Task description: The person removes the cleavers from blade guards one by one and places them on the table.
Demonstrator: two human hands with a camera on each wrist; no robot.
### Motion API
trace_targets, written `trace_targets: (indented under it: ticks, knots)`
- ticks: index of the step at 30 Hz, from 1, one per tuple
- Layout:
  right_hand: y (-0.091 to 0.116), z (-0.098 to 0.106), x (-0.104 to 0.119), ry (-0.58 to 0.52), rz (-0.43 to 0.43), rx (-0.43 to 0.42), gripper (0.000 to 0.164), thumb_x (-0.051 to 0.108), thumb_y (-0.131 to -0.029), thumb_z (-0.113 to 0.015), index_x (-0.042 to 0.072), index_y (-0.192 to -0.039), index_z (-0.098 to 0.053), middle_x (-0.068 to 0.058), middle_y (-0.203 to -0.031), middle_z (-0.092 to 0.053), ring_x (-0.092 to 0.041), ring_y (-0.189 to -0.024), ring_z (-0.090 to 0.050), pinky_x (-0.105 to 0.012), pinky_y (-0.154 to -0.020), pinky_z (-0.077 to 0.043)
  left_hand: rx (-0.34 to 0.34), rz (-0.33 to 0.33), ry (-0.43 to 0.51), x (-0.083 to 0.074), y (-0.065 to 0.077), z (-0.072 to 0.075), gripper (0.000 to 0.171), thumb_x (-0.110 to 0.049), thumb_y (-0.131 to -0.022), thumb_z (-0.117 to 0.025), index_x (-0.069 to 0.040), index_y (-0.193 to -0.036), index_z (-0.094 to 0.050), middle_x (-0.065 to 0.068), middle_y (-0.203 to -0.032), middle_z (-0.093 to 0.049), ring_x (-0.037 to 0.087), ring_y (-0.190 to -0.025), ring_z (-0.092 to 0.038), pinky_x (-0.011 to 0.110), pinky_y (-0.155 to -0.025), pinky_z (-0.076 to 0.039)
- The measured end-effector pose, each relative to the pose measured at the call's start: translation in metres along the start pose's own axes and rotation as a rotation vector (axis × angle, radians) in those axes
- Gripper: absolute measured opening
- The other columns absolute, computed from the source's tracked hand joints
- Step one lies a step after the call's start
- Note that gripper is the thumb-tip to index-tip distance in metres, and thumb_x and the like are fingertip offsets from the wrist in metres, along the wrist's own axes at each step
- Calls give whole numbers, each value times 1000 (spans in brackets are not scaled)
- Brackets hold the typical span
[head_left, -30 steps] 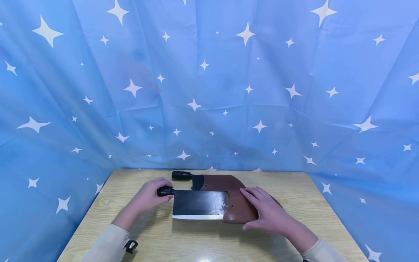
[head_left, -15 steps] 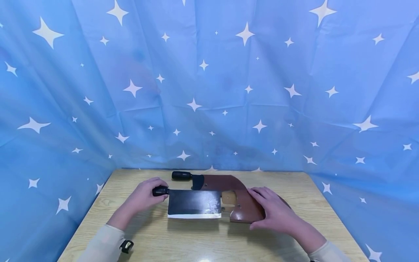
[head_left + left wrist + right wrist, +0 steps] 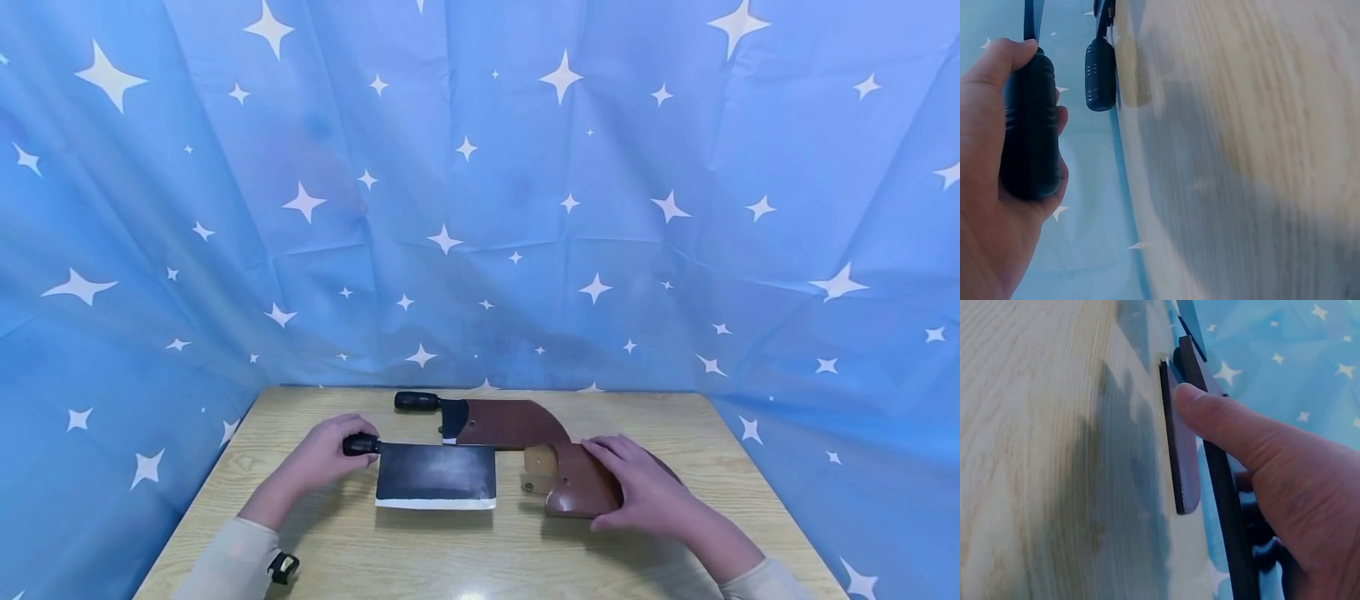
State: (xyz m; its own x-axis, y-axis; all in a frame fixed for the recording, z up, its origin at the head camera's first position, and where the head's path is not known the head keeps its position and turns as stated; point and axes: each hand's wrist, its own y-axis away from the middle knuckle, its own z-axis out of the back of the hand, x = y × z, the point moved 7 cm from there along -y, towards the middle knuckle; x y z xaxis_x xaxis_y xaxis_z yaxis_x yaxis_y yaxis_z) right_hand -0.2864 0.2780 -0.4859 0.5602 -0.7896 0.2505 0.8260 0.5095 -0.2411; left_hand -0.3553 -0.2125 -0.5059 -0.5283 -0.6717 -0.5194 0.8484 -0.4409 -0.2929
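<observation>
My left hand (image 3: 333, 454) grips the black handle (image 3: 1030, 125) of a cleaver (image 3: 437, 475), its dark blade bare with a bright edge toward me. The thumb lies along the handle's top in the left wrist view. My right hand (image 3: 637, 487) holds a brown leather knife sheath (image 3: 585, 479), thumb on the near side, fingers over the far side. The sheath's open mouth, with a tan inside and a strap, faces the blade across a gap. Both the cleaver and the sheath cast shadows on the wood below them.
Behind them on the wooden table (image 3: 420, 558) lies a second cleaver with a black handle (image 3: 417, 402), its blade inside another brown sheath (image 3: 510, 423). A blue curtain (image 3: 480, 208) with white stars hangs along the table's back and sides.
The cleaver has moved left and the sheath right, so the blade has come fully out and a gap has opened between them. The second cleaver has stayed put.
</observation>
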Motion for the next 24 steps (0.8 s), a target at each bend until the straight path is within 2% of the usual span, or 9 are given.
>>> trace_targets:
  ticks: [7, 16, 22, 24]
  knots:
    - [7, -13, -5, -24, -11, 48, 116, 61, -67, -103, 7, -159, -57, -15, -153, -59, -56, -143, -52, -71, -112, -46, 9, -54, -4, 4, 4, -9, 23, -21, -93, -90, -22, -112, -78, -13, -105, -70, 12, -97, -67, 41, -86, -61]
    - [11, -27, -3, -83, -35, 93, 119, 68, -68, -99, 8, -161, -55, -18, -156, -57, -61, -145, -46, -75, -112, -44, 76, -3, -22, 11, 7, -21, 24, -20, -93, -89, -22, -114, -77, -14, -108, -69, 14, -102, -69, 45, -93, -61]
    - [13, -40, -4, -50, -11, 91, 121, 79, -69, -92, 9, -161, -55, -7, -155, -58, -36, -139, -57, -61, -107, -53, 120, 20, -8, 14, 9, -26, 24, -18, -93, -89, -19, -114, -77, -12, -107, -69, 16, -102, -69, 47, -93, -60]
    - [12, -43, -5, -61, -8, 91, 122, 79, -68, -92, 9, -161, -55, -6, -155, -58, -32, -137, -58, -58, -106, -54, 129, 28, 4, 15, 9, -27, 24, -18, -93, -89, -20, -113, -77, -12, -107, -69, 16, -102, -69, 47, -93, -60]
